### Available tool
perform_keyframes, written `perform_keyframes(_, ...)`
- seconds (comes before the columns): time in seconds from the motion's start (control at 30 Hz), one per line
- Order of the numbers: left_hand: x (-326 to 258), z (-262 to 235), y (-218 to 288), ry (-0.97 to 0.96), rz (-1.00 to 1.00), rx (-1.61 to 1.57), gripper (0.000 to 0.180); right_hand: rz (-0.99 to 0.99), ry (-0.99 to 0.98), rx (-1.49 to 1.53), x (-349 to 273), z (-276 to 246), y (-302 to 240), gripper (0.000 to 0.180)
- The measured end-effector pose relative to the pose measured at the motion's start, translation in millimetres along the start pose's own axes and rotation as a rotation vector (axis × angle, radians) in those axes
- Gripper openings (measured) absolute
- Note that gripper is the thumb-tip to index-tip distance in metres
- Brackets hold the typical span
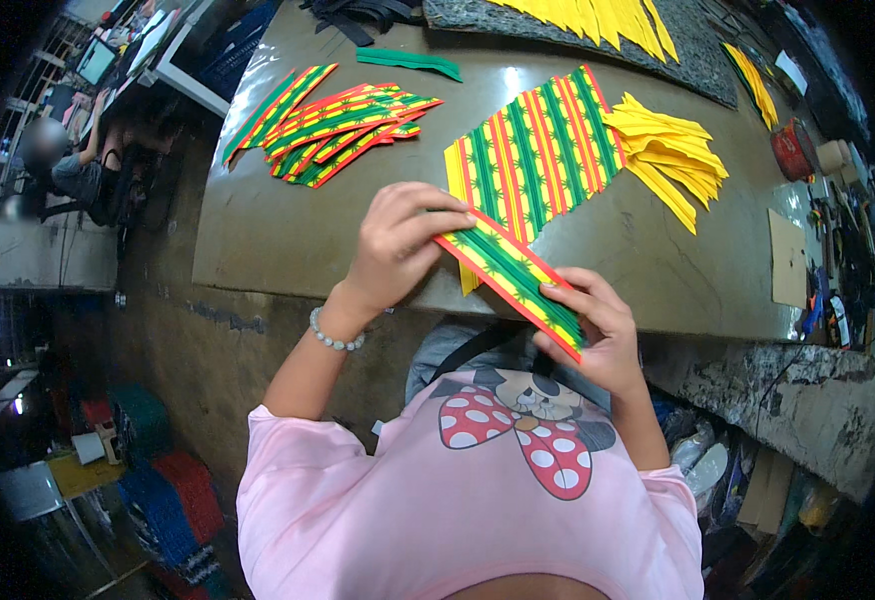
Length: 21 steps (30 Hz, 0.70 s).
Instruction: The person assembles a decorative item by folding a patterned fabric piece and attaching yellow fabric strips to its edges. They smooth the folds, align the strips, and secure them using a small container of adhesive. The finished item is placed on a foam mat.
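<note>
A striped strip in red, yellow and green with a dark leaf pattern slants across the front edge of the table between my hands. Its upper left end is pinched by my left hand, thumb and fingers closed. My right hand grips the lower right end, thumb on top. Just beyond lies a spread of overlapping strips with the same pattern. Yellow strips fan out to its right, and another yellow end shows beside the held strip. Farther left rests a loose pile of patterned strips.
A plain green strip lies toward the back of the table. Behind it are a grey felt-like mat with yellow strips and some black pieces. A red round container stands at the right. At far left, a person sits.
</note>
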<state>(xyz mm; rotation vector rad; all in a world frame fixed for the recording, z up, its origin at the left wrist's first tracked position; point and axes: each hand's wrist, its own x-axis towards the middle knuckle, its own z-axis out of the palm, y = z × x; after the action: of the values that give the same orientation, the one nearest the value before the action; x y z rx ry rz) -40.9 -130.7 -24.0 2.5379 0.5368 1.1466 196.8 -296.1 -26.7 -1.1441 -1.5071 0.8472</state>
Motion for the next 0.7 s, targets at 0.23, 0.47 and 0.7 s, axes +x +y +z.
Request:
perform_keyframes(0.23, 8, 15, -2, 0.063, -0.032, -0.132, 0.033, 0.492, 0.137, 0.704, -11, 12, 12, 0.065)
perform_keyframes(0.47, 51, 30, -31, -0.569, -0.081, 0.146, 0.032, 0.305, 0.271, -0.048, -29, -33, 0, 0.025)
perform_keyframes(0.7, 5, 66, 35, -0.343, -0.075, 0.241, 0.037, 0.357, 0.578, -0.422, -69, -136, 1, 0.051)
